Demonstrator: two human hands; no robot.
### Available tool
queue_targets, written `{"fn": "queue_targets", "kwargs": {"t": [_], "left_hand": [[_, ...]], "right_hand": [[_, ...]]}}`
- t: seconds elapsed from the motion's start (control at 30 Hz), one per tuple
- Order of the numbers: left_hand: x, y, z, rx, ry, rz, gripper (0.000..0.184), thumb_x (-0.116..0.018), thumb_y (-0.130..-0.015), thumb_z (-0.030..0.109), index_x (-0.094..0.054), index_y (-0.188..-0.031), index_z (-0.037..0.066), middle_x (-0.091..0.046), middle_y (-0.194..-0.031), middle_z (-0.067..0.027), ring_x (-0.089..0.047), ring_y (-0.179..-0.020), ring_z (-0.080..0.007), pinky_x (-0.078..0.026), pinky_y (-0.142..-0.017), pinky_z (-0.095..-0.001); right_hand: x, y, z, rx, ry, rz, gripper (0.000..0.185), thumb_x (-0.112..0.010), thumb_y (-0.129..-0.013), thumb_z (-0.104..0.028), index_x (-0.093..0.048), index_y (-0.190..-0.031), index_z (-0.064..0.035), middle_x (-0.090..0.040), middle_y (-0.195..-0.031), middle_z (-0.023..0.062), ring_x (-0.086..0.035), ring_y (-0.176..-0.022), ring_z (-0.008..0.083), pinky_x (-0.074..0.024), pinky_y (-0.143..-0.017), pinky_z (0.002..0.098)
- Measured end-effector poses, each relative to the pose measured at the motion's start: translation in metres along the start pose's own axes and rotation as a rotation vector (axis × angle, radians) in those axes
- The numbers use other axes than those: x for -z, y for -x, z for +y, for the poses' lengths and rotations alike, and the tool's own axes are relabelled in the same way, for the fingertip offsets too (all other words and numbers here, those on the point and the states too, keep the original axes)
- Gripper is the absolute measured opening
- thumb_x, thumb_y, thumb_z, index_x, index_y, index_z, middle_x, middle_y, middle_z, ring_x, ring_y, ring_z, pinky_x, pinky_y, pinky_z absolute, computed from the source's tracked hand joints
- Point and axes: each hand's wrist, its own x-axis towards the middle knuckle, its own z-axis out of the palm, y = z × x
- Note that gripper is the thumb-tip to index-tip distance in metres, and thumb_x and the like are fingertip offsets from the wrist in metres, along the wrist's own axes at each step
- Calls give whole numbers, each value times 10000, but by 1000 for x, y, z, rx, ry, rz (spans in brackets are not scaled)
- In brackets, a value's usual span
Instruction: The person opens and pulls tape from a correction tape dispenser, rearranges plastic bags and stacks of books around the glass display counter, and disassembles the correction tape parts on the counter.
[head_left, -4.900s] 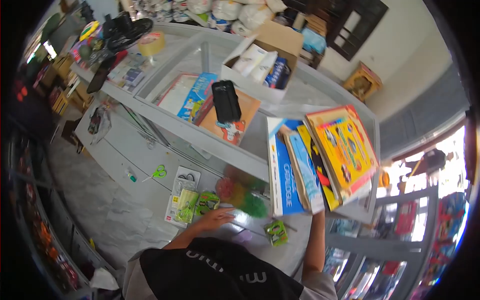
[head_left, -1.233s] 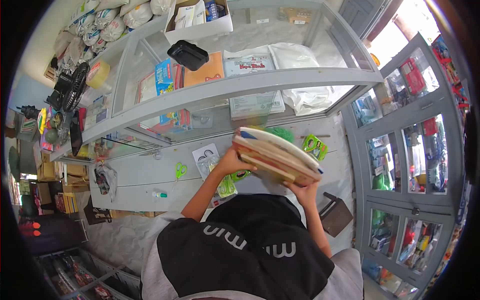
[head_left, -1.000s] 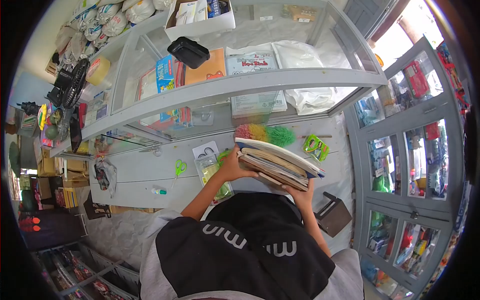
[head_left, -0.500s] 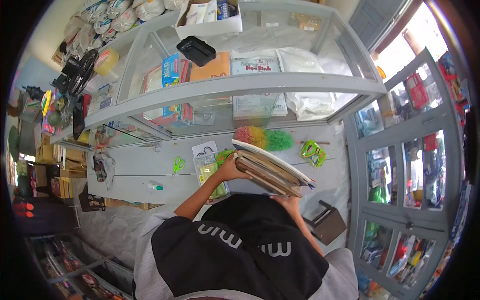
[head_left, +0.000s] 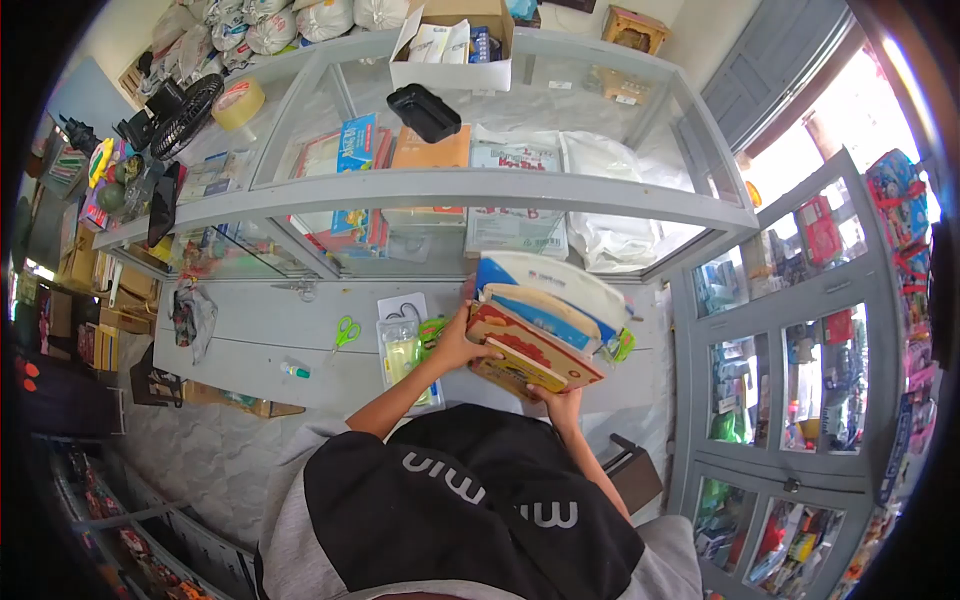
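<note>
A stack of books [head_left: 535, 345] with red, yellow, blue and white covers is held up in front of my chest, fanned slightly apart and tilted. My left hand [head_left: 456, 347] grips its left end, thumb across the front cover. At the lower right edge, my right hand [head_left: 560, 398] is closed on the same stack. Beside my left hand lie a clear blister pack [head_left: 404, 352] and a bright green item [head_left: 431, 333], partly covered by the hand. Green-handled scissors [head_left: 346, 331] rest farther left. Behind the stack's right end, another green item [head_left: 621, 346] is partly hidden.
A glass display case [head_left: 480, 184] stands across the back of the grey counter [head_left: 260, 325], with a white box [head_left: 450, 72] and a black tray [head_left: 425, 112] on top. A small bottle [head_left: 295, 370] lies left. Glass-doored cabinets [head_left: 690, 400] stand at right.
The stack has tipped so its coloured covers now face me, where page edges showed before. It now hides the feather duster. My right hand has shifted left along it, and the view has moved slightly.
</note>
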Motion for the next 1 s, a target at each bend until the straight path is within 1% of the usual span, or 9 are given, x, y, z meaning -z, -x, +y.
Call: {"fn": "queue_targets", "kwargs": {"t": [0.1,0.3,0.37,0.47,0.57,0.77,0.83,0.9,1.0], "left_hand": [[7,-5,55,30,72,-85,1149,-861,-440,353,-222,-1288,-85,-490,-1173,-208,-516,-1061,-277,-416,-893,-336],[-64,-28,73,-98,-3,-51,932,-859,-467,352,-352,-1136,-55,-536,-1073,-197,-540,-1019,-282,-437,-849,-350],[-99,-41,62,-201,194,-67,921,-853,-481,348,-354,-1134,-67,-542,-1046,-197,-546,-999,-286,-438,-846,-343],[-125,-55,84,58,25,-95,857,-828,-509,376,-388,-1119,-34,-554,-1027,-195,-566,-961,-289,-455,-804,-355],[-135,-88,106,51,142,-76,814,-823,-505,392,-432,-1085,-24,-562,-1023,-185,-575,-947,-279,-463,-777,-357],[-148,-139,89,-7,195,271,648,-781,-611,324,-472,-1088,12,-578,-987,-172,-581,-916,-273,-455,-785,-353],[-141,-155,84,-37,217,294,606,-735,-671,259,-443,-1144,17,-527,-1086,-199,-528,-1007,-316,-423,-839,-379],[-147,-168,67,-90,-244,416,584,-696,-694,215,-425,-1166,2,-426,-1190,-230,-437,-1090,-378,-385,-885,-417],[-157,-141,104,-176,-153,295,614,-645,-726,196,-371,-1244,9,-329,-1273,-254,-343,-1173,-414,-313,-962,-433]], "right_hand": [[15,-3,-50,65,75,-77,398,-741,-600,-28,-571,-955,29,-628,-928,90,-597,-801,148,-483,-716,291],[90,-4,-89,-18,-61,-44,426,-686,-566,54,-548,-968,24,-632,-897,98,-611,-794,178,-494,-724,300],[113,-9,-97,-46,-6,-24,437,-655,-561,63,-541,-981,28,-634,-873,97,-615,-778,186,-498,-715,297],[130,-19,-117,-111,-146,25,441,-623,-577,82,-517,-1001,19,-622,-882,104,-609,-791,190,-499,-706,314],[131,-49,-121,-80,-283,126,431,-604,-584,76,-513,-1001,19,-620,-848,100,-612,-741,195,-502,-681,307],[121,-132,-120,-77,-166,38,401,-621,-593,66,-507,-974,18,-601,-892,94,-598,-776,179,-485,-676,278],[112,-164,-118,3,-197,42,384,-625,-601,57,-511,-964,12,-599,-890,96,-591,-786,179,-478,-693,279],[103,-198,-123,38,-88,22,403,-629,-598,61,-506,-979,10,-599,-896,94,-588,-799,184,-475,-708,284],[98,-253,-91,106,25,-26,447,-634,-594,69,-492,-1013,2,-600,-914,93,-582,-827,194,-470,-735,294]]}}
